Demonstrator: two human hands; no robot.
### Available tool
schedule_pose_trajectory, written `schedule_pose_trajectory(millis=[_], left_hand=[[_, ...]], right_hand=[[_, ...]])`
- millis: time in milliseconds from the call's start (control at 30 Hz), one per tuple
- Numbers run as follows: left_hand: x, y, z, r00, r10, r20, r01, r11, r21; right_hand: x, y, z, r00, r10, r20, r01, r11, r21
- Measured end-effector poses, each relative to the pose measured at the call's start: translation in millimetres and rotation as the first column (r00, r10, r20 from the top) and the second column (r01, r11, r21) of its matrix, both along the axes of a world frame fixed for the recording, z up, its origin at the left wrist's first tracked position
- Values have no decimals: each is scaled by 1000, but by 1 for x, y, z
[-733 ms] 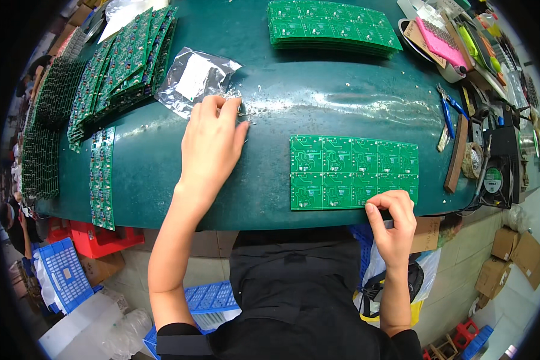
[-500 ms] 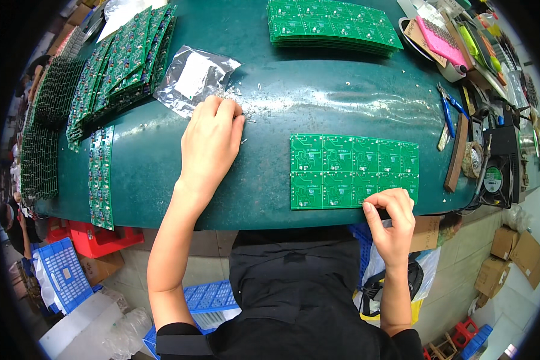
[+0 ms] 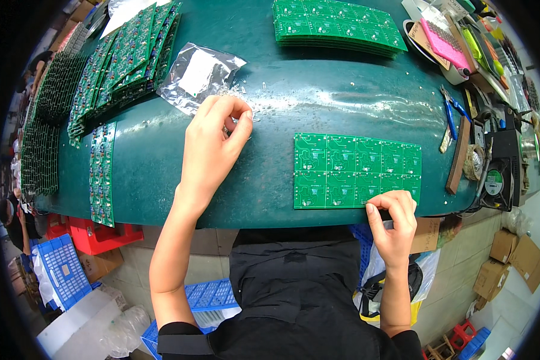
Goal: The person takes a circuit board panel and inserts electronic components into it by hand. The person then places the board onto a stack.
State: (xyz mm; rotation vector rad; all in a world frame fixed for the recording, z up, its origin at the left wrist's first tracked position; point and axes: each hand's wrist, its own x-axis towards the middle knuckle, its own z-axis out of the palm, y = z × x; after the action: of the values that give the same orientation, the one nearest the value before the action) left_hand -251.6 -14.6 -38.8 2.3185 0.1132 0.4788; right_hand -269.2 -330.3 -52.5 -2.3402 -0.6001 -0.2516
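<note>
A green circuit board panel [image 3: 357, 171] lies flat near the table's front edge. My right hand [image 3: 395, 225] is at its lower edge, thumb and forefinger pinched together there; whatever is between the tips is too small to make out. Left of the panel, my left hand [image 3: 213, 150] hovers by a scatter of small clear or metallic parts [image 3: 258, 107]. Its thumb and forefinger tips meet, and what they hold cannot be made out. Just beyond that hand, a clear plastic bag [image 3: 198, 75] with a white label lies among these parts.
Bare green panels [image 3: 336, 27] are stacked at the back. Populated boards [image 3: 123, 66] stand piled at the left, with a single strip board [image 3: 102, 174] nearer. Blue-handled pliers [image 3: 453, 111], a wooden bar [image 3: 458, 155] and a black fan [image 3: 497, 180] lie at the right.
My left hand has lifted slightly from the small parts, its thumb and forefinger now closed in a pinch. My right hand stays at the panel's edge. The whole view has shifted slightly.
</note>
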Motion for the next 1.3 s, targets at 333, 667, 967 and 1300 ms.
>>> schedule_pose_trajectory(millis=[333, 667, 967, 1300], left_hand=[[-10, -12, 13, 990, -58, -132, 29, 977, -210], [-19, -25, 18, 973, -153, -172, 64, 897, -437], [-27, -41, 16, 939, -310, -148, 159, 773, -614], [-29, -59, 19, 887, -435, -158, 178, 637, -750]], right_hand=[[-1, 1, -1, 998, 16, 63, -13, 999, -50], [-3, 5, -1, 992, 52, 115, -42, 995, -94], [-4, 5, 0, 994, 36, 100, -30, 997, -66], [-4, 9, -2, 989, 42, 142, -33, 997, -67]])
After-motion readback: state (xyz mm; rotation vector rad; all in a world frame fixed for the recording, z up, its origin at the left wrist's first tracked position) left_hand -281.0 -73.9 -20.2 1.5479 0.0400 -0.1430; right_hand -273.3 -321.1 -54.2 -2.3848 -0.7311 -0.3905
